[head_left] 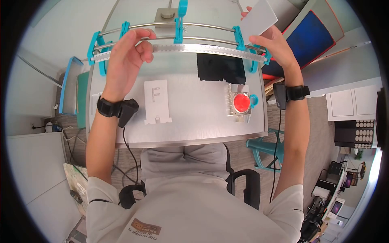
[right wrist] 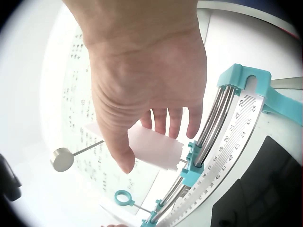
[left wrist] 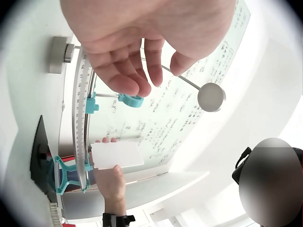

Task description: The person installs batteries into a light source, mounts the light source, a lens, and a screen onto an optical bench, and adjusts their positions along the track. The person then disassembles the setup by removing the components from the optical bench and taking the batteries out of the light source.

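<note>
My right hand [head_left: 280, 46] grips a thin white rectangular board [head_left: 260, 21], thumb on one face and fingers behind. In the right wrist view the board's lower edge is close to a teal holder [right wrist: 191, 165] on the metal rods. My left hand [head_left: 126, 60] is raised near the left part of the optical bench, fingers loosely bent, holding nothing. The bench has two metal rods, a curved-looking ruler [head_left: 194, 48] along the front and teal end supports [head_left: 95, 48]. A teal ring [left wrist: 131, 100] stands on a stem at its middle slider.
On the metal table [head_left: 190, 117] lie a white board with a cut-out F pattern [head_left: 157, 99], a black cloth [head_left: 221, 67] and a small device with a red round top [head_left: 242, 103]. A metal stand base [head_left: 167, 15] sits behind the bench. A teal stool [head_left: 265, 150] stands at right.
</note>
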